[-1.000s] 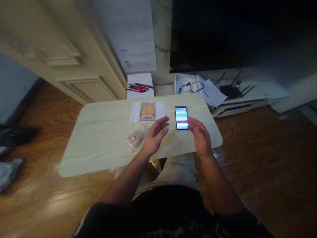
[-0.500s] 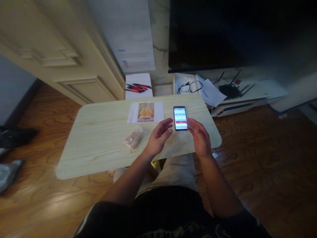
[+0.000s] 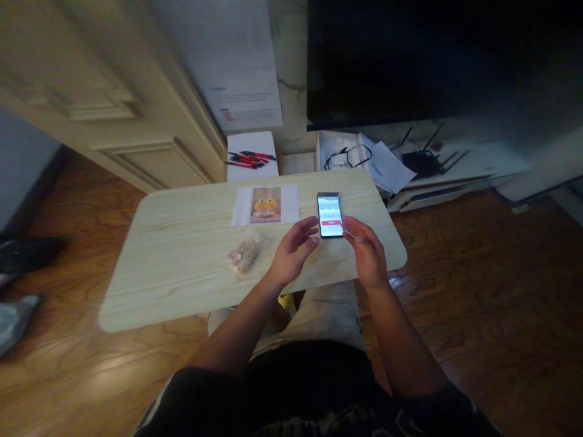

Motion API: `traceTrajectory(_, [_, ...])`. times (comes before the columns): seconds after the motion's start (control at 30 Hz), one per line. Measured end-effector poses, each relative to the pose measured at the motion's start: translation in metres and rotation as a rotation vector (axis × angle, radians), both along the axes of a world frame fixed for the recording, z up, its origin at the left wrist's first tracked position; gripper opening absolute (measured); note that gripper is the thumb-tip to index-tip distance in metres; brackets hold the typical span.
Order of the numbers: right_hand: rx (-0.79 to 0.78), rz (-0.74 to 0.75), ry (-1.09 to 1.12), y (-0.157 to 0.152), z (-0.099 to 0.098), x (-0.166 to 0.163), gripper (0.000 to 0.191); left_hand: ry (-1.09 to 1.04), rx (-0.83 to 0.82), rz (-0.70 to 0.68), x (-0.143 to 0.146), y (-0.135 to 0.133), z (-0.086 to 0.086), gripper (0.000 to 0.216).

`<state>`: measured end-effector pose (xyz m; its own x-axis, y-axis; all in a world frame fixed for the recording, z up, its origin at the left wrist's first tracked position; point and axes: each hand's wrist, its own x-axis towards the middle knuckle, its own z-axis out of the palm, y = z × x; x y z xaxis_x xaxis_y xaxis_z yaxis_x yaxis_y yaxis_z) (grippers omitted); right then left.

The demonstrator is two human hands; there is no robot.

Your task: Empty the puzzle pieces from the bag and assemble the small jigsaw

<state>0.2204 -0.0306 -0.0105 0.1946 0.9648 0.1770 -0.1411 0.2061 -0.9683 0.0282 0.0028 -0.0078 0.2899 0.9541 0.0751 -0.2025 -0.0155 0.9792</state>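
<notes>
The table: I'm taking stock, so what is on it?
A lit phone, a picture sheet and a plastic bag. The tabletop beneath them is covered; the bag's contents are too blurred to identify.

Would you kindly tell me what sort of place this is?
Probably a room in a home, perhaps a living room: the large dark screen, black router with antennas and wood-look floor suggest it.

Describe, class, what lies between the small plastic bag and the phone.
In the head view, the person's left hand is between the small plastic bag and the phone, above the table.
</notes>
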Motion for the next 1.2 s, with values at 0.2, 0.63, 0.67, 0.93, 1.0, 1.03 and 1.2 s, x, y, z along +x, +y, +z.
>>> traceTrajectory(0.2, [-0.013, -0.015, 0.025, -0.002, 0.002, 0.001, 0.038, 0.017, -0.003, -0.016, 0.0, 0.0, -0.001, 0.047])
traceTrajectory(0.63, [-0.002, 0.001, -0.027, -0.002, 0.003, 0.001, 0.04, 0.043, 0.005, -0.008, -0.003, 0.0, -0.002, 0.051])
traceTrajectory(0.67, [0.001, -0.003, -0.041, -0.002, 0.002, 0.001, 0.04, 0.053, 0.008, -0.011, -0.003, 0.001, -0.003, 0.051])
traceTrajectory(0.93, [-0.021, -0.01, -0.1, -0.003, -0.001, 0.005, 0.041, 0.232, 0.029, 0.033, -0.002, 0.004, -0.017, 0.053])
traceTrajectory(1.0, [-0.023, -0.019, -0.163, -0.002, -0.006, 0.005, 0.042, 0.285, 0.037, 0.032, -0.001, 0.005, -0.017, 0.055])
traceTrajectory(1.03, [-0.016, -0.036, -0.215, -0.002, -0.009, 0.005, 0.042, 0.306, 0.043, 0.03, 0.0, 0.006, -0.017, 0.056])
traceTrajectory(1.2, [0.051, -0.125, -0.535, 0.007, -0.029, 0.011, 0.046, 0.393, 0.093, 0.031, 0.004, 0.013, -0.021, 0.058])
